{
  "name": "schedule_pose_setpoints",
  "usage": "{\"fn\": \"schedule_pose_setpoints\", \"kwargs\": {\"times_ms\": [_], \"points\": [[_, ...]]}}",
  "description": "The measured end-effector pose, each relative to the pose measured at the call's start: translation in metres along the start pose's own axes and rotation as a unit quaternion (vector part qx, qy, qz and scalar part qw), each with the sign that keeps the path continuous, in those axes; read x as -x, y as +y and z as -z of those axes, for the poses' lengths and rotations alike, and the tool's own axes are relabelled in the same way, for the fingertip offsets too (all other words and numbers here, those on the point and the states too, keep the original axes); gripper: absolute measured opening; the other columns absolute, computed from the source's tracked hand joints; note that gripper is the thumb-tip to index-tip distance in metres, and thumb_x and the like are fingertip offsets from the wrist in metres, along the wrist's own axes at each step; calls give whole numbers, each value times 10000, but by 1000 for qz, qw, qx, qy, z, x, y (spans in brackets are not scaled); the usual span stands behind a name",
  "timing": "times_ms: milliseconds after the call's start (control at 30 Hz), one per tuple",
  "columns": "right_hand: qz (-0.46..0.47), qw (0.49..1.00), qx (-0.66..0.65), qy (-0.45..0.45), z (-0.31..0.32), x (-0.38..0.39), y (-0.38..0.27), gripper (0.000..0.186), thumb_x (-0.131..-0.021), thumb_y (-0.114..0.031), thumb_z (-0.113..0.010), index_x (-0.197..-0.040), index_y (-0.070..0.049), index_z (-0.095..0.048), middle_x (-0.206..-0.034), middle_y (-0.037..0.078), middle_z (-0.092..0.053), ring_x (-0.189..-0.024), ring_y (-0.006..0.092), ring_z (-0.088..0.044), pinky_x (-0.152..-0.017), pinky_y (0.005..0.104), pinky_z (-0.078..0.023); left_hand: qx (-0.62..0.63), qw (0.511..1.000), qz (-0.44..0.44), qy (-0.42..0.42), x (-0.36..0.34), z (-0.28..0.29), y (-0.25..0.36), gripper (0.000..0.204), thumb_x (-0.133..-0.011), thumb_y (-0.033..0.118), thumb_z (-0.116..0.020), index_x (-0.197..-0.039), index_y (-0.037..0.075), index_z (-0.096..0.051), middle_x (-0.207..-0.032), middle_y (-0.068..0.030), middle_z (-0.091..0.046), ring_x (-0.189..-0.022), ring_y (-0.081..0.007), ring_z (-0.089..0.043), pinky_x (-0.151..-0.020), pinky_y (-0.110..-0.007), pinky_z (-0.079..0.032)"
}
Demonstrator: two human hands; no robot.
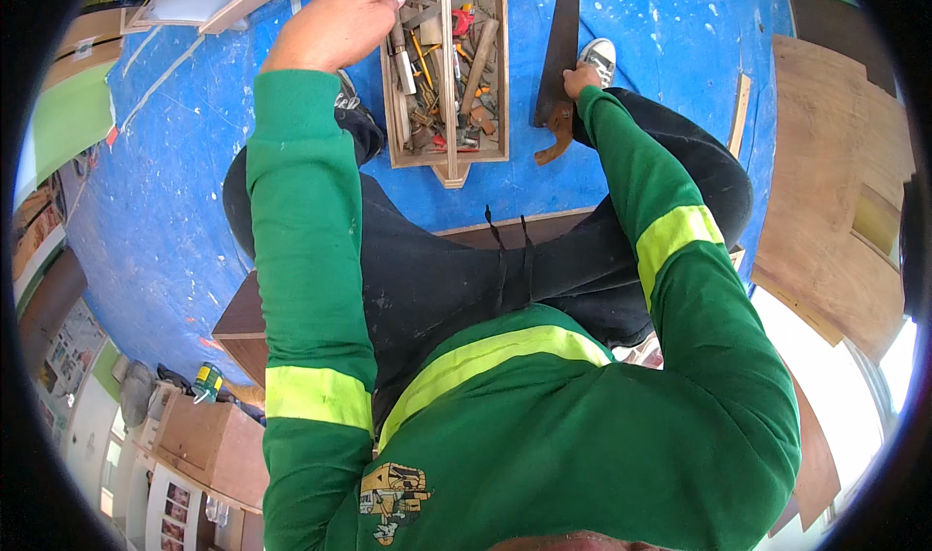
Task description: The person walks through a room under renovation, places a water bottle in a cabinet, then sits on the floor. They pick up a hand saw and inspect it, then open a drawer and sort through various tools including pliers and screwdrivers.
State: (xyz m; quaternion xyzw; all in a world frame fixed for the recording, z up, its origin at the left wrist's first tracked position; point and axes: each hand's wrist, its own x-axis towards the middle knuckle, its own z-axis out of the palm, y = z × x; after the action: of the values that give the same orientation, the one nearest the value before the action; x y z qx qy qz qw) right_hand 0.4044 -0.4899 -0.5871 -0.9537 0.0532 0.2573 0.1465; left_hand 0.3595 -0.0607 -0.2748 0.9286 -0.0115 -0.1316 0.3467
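Observation:
My left hand (pixel 337 24) reaches over the far left side of a wooden toolbox (pixel 447 159). Its thumb and finger are apart, and I see nothing held between them. My right hand (pixel 582 79) has its fingers closed on the edge of a handsaw's dark blade (pixel 558 51). The saw's wooden handle (pixel 556 135) points toward me, and the blade runs away past the top of the view. Inside the toolbox lie a red tape measure (pixel 463 20), a wooden stick (pixel 479 66), a yellow pencil-like rod (pixel 420 58) and several loose hand tools. A lengthwise bar spans the box.
Blue sheeting (pixel 199 124) covers the floor. My legs straddle the toolbox, with a shoe (pixel 600 59) beside the saw. Large plywood sheets (pixel 811 153) lie at the right, near a thin wood strip (pixel 741 114). A green can (pixel 207 382) and wooden box (pixel 209 444) stand lower left.

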Motion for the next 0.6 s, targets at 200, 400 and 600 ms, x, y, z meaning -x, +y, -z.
{"fn": "schedule_pose_setpoints", "kwargs": {"times_ms": [200, 400, 600], "points": [[-37, 998, 48, -23, -40, -10, -2, 373, -901, -263, -609, -1142, -14, -746, -1207, 240, -732, -1152, 414, -694, -1019, 473, -548, -14, 999, 17, -39, -1, 6, 11, 417, -1075, 258, -525, -1462, 107, -564, -1314, -228, -684, -1248, -383, -645, -1058, -440, -491], [-75, 995, 60, -29, -42, -13, -11, 343, -880, -223, -657, -1084, 36, -749, -1182, 277, -730, -1154, 393, -706, -1014, 449, -560, -32, 999, 12, -24, 1, 6, 14, 422, -1069, 254, -527, -1463, 106, -563, -1283, -232, -690, -1217, -392, -652, -1046, -445, -497], [-152, 976, 2, 158, -51, 14, -49, 299, -882, -215, -678, -1055, 26, -709, -1176, 265, -728, -1148, 412, -703, -984, 476, -571, -23, 999, 12, -26, 0, 9, 18, 427, -1069, 267, -524, -1465, 114, -566, -1290, -226, -688, -1232, -385, -642, -1059, -444, -487]]}}
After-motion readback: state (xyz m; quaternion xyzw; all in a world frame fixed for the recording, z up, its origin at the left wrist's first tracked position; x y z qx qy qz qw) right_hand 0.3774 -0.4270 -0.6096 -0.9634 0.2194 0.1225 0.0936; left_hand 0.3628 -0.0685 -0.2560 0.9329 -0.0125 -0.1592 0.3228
